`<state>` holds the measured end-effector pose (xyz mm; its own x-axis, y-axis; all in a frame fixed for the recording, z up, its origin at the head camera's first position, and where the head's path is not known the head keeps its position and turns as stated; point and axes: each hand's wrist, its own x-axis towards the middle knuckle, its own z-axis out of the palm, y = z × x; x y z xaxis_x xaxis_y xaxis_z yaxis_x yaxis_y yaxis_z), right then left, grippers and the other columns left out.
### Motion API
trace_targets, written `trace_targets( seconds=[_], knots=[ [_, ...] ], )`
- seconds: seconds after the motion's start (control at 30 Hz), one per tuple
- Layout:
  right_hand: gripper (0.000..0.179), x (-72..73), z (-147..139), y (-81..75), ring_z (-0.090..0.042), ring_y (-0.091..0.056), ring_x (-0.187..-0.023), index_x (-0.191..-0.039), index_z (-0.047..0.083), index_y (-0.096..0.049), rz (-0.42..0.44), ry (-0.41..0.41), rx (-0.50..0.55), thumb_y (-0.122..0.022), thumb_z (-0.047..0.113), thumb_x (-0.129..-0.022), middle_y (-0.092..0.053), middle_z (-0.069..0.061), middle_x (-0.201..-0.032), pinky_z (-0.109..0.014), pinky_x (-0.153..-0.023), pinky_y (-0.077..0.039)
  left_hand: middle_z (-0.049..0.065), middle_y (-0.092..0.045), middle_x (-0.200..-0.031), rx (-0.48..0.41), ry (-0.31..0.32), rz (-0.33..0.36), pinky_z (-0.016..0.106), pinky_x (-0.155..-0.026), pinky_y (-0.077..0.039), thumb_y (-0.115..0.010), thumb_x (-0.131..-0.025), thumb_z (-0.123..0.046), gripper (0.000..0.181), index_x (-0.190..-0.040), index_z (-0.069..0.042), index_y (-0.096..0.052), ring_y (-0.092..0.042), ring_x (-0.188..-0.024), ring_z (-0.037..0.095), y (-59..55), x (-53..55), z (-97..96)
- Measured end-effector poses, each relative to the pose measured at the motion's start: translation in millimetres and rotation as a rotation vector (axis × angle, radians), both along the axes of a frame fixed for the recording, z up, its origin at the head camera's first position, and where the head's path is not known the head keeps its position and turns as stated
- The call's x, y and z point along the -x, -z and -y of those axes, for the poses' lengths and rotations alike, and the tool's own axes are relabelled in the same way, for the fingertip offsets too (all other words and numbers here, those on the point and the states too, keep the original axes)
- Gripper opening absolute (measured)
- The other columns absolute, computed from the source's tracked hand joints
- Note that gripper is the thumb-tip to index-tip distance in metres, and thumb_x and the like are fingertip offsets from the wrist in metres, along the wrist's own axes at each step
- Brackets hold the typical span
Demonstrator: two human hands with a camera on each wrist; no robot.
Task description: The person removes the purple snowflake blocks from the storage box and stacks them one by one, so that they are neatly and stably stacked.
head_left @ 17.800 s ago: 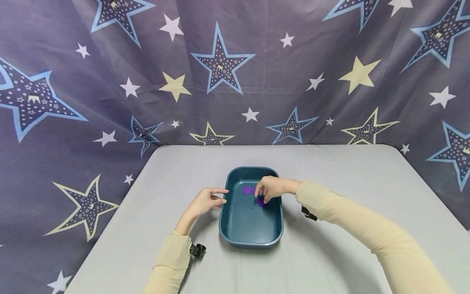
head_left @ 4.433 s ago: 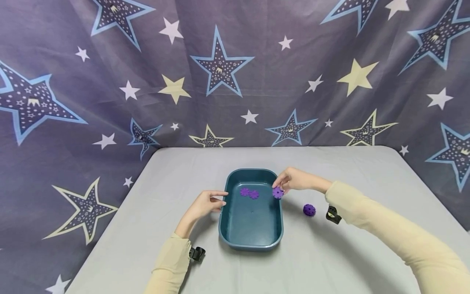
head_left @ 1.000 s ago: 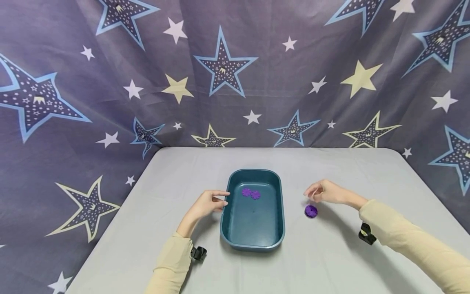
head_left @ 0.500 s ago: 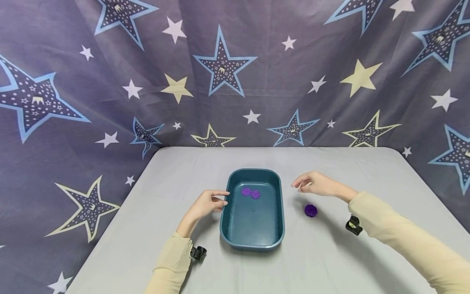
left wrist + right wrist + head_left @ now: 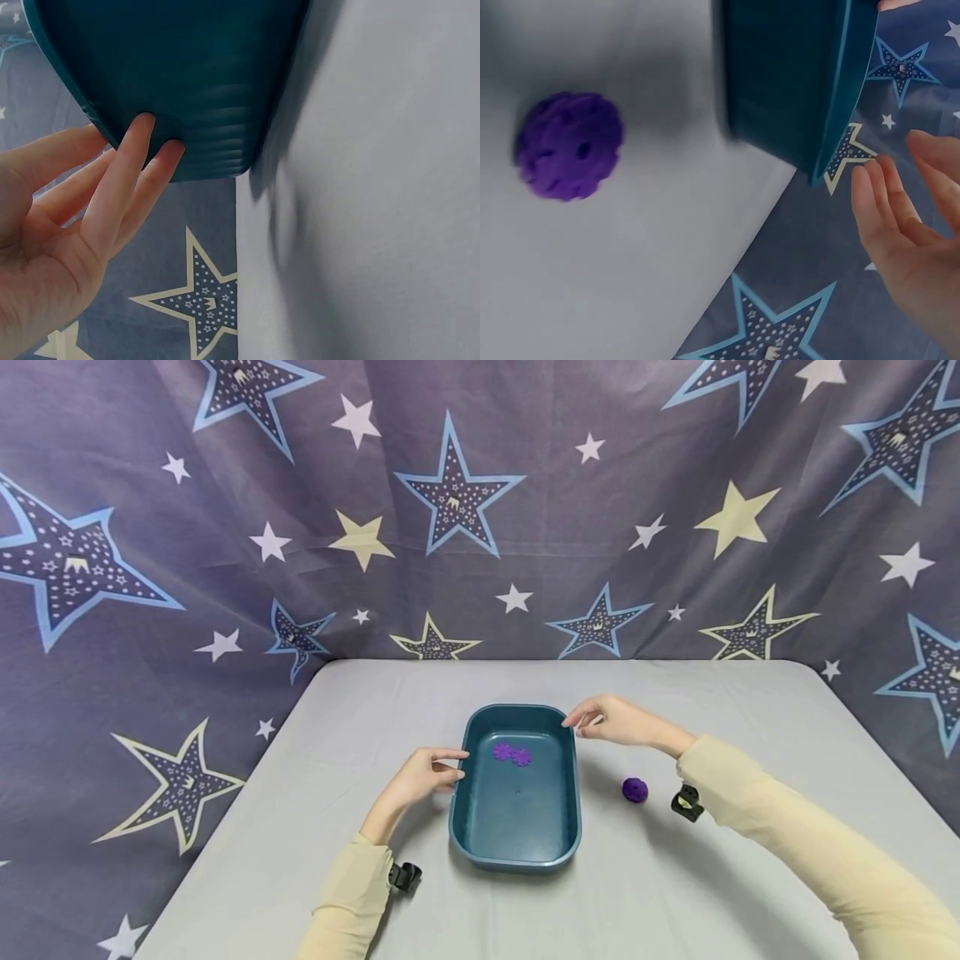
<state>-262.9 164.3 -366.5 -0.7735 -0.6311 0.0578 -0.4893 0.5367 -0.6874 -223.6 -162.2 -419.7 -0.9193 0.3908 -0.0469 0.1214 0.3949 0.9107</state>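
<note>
A teal rectangular tray (image 5: 516,863) sits on the table. Two purple notched snowflake discs, the left one (image 5: 503,752) and the right one (image 5: 521,757), lie side by side in its far part. My left hand (image 5: 416,779) grips the tray's left rim, with fingertips on the outer wall (image 5: 210,90) in the left wrist view. At the far right rim hovers my right hand (image 5: 611,720), fingers loosely spread with nothing between them. On the table right of the tray stand purple discs in a small stack (image 5: 635,790), also large in the right wrist view (image 5: 571,146); their number is unclear.
The grey-white table (image 5: 390,693) reaches back to a dark star-patterned curtain (image 5: 525,568). A black wrist camera (image 5: 686,802) hangs below the right sleeve, a little right of the disc stack. Another wrist camera (image 5: 406,877) is on the left wrist.
My right hand has moved left from above the stack to the tray's rim. The disc it held 4.4 seconds ago is no longer in it. My left hand stays on the rim.
</note>
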Motion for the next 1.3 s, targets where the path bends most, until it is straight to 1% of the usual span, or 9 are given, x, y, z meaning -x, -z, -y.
trace_targets(
  seconds=[0.17, 0.33, 0.5, 0.63, 0.77, 0.87, 0.97, 1.13, 1.3],
  knots=[
    [0.021, 3.4, 12.6, -5.3, -0.024, -0.058, -0.089, -0.102, -0.001, -0.064, 0.001, -0.039, -0.002, -0.056, 0.001, -0.083, -0.061, -0.017, -0.103, -0.036, -0.079, -0.051, 0.028, -0.061, -0.098, -0.011, 0.002, 0.007, 0.036, -0.066, -0.056, -0.058, -0.082, 0.002, 0.035, -0.115, 0.011, -0.052, -0.064, -0.076, 0.024, 1.0, 2.6, -1.3],
    [0.021, 6.7, 24.9, -5.8, -0.022, -0.060, -0.084, -0.100, -0.001, -0.065, 0.004, -0.062, -0.051, -0.057, 0.000, -0.081, -0.063, -0.017, -0.099, -0.027, -0.069, -0.053, 0.028, -0.060, -0.097, -0.022, 0.007, 0.006, 0.036, -0.066, -0.056, -0.057, -0.082, 0.002, 0.035, -0.115, 0.013, -0.051, -0.063, -0.079, 0.026, 1.4, 3.7, -1.2],
    [0.021, 11.4, 37.0, 1.3, -0.016, -0.060, -0.078, -0.098, -0.002, -0.065, -0.006, -0.089, -0.109, -0.059, 0.000, -0.078, -0.065, -0.013, -0.090, -0.020, -0.062, -0.051, 0.029, -0.060, -0.098, -0.021, 0.005, 0.012, 0.033, -0.066, -0.056, -0.057, -0.082, 0.003, 0.035, -0.116, 0.012, -0.051, -0.063, -0.079, 0.026, 0.8, 2.9, -0.9],
    [0.020, 15.3, 45.3, 9.9, -0.014, -0.058, -0.076, -0.097, -0.001, -0.066, -0.001, -0.107, -0.135, -0.061, 0.001, -0.077, -0.065, -0.012, -0.090, -0.020, -0.064, -0.051, 0.030, -0.059, -0.100, -0.018, 0.004, 0.014, 0.032, -0.066, -0.056, -0.057, -0.082, 0.003, 0.035, -0.116, 0.012, -0.051, -0.063, -0.079, 0.026, 1.3, 2.4, -0.9],
    [0.021, 18.6, 52.0, 16.7, -0.012, -0.056, -0.074, -0.098, -0.003, -0.065, 0.029, -0.124, -0.146, -0.062, 0.001, -0.078, -0.063, -0.016, -0.092, -0.021, -0.063, -0.051, 0.030, -0.059, -0.099, -0.020, 0.002, 0.018, 0.034, -0.067, -0.056, -0.057, -0.082, 0.003, 0.035, -0.116, 0.012, -0.051, -0.063, -0.079, 0.027, 1.2, 1.8, -1.2],
    [0.021, 21.4, 56.6, 21.1, -0.010, -0.055, -0.071, -0.098, -0.003, -0.064, 0.047, -0.122, -0.155, -0.063, 0.001, -0.077, -0.063, -0.014, -0.090, -0.020, -0.062, -0.050, 0.030, -0.059, -0.099, -0.025, 0.005, 0.019, 0.036, -0.067, -0.056, -0.057, -0.083, 0.003, 0.036, -0.116, 0.013, -0.050, -0.063, -0.080, 0.028, 0.7, 1.3, -1.2],
    [0.021, 24.5, 60.7, 25.4, -0.008, -0.052, -0.068, -0.097, -0.003, -0.065, 0.042, -0.126, -0.167, -0.064, 0.001, -0.076, -0.063, -0.012, -0.088, -0.020, -0.063, -0.049, 0.030, -0.059, -0.099, -0.021, 0.003, 0.016, 0.035, -0.067, -0.056, -0.057, -0.082, 0.003, 0.035, -0.116, 0.013, -0.050, -0.063, -0.079, 0.027, 0.6, 1.0, -1.1],
    [0.022, 27.9, 66.9, 28.9, -0.008, -0.051, -0.068, -0.095, -0.002, -0.065, 0.026, -0.132, -0.192, -0.067, 0.001, -0.074, -0.063, -0.011, -0.087, -0.022, -0.065, -0.050, 0.031, -0.059, -0.099, -0.011, 0.001, 0.011, 0.032, -0.065, -0.056, -0.057, -0.082, 0.003, 0.036, -0.116, 0.013, -0.051, -0.063, -0.078, 0.027, 1.1, 0.6, -0.2],
    [0.024, 30.9, 73.1, 33.7, -0.011, -0.056, -0.073, -0.096, -0.003, -0.065, 0.016, -0.127, -0.213, -0.068, 0.002, -0.073, -0.064, -0.013, -0.089, -0.024, -0.069, -0.051, 0.031, -0.059, -0.098, 0.001, 0.005, 0.006, 0.033, -0.065, -0.056, -0.057, -0.083, 0.002, 0.036, -0.116, 0.013, -0.050, -0.063, -0.076, 0.028, 0.6, 0.1, 1.0]
  ],
)
